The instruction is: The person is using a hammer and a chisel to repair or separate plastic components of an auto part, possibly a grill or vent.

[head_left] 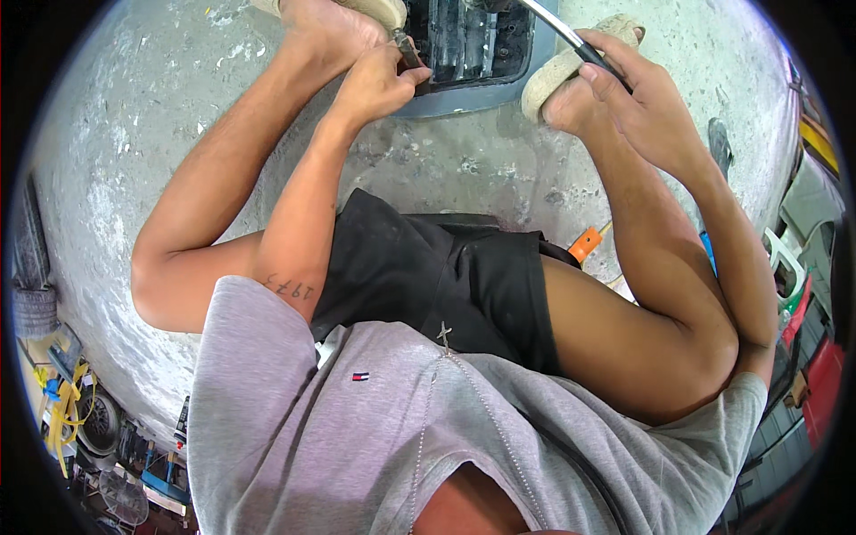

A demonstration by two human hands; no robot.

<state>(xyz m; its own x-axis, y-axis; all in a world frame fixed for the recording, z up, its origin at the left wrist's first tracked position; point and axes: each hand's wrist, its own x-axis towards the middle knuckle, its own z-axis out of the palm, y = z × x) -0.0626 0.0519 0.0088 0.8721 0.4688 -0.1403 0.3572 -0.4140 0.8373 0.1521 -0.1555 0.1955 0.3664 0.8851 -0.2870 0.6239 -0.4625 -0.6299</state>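
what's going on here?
A seated person's left hand grips a slim dark tool at the near-left corner of a grey-framed part lying between the feet. The right hand holds a black-handled tool with a metal shaft reaching over that part; its far end is cut off by the picture's top edge.

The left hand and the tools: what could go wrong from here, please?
If the right hand swings the hammer-like tool, a miss might catch the left hand, which holds a slim chisel-like tool. That tool could slip toward the left foot, close by and only partly covered by a beige slipper. It might also scratch the gray panel beside it.
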